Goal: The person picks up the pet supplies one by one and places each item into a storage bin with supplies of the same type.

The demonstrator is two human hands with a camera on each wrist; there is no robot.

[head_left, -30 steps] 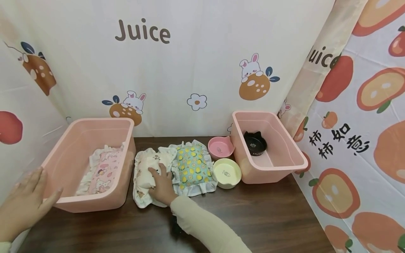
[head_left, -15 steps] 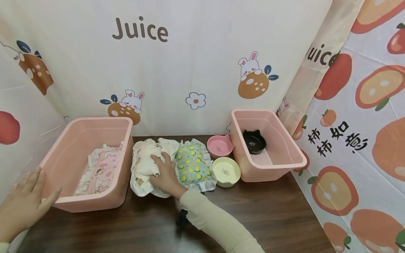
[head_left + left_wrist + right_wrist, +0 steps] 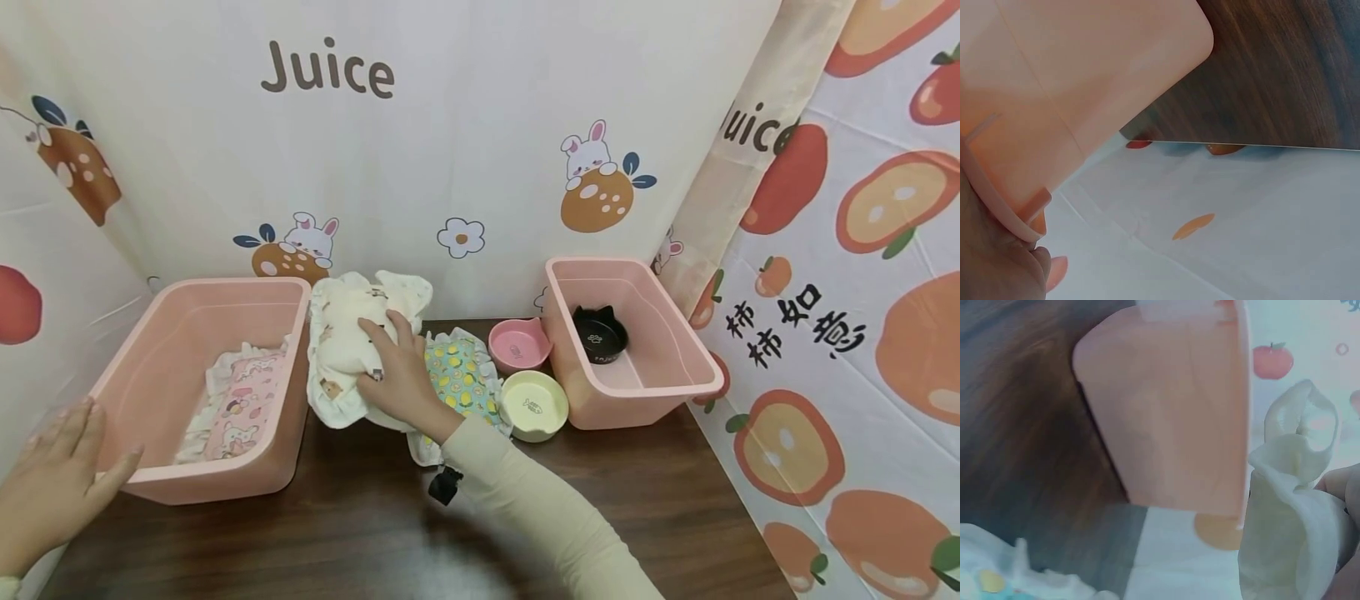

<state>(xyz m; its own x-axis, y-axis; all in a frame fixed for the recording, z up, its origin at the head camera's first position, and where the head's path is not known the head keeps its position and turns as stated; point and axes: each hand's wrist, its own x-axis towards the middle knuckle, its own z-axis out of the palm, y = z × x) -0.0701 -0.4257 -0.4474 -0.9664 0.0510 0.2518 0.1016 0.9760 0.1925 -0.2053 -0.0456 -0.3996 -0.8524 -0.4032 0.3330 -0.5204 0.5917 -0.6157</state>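
Head view: white pillow [image 3: 341, 337] held up by the right hand [image 3: 405, 375]

The white pillow is pinched by the right hand and held above the brown table [image 3: 360, 521], just beside the left tub [image 3: 176, 358]. Whether the tub is touched by it cannot be told. The tub's edge is touched by the left hand [image 3: 63, 475], with its fingers laid out straight. A pink pillow [image 3: 242, 408] can be seen inside. The lemon pillow [image 3: 459, 375] is partly hidden by the right hand and arm. A pink bowl [image 3: 519, 344] and a yellow bowl [image 3: 534, 407] are set near the right tub [image 3: 611, 408], where a black bowl [image 3: 602, 336] is held.
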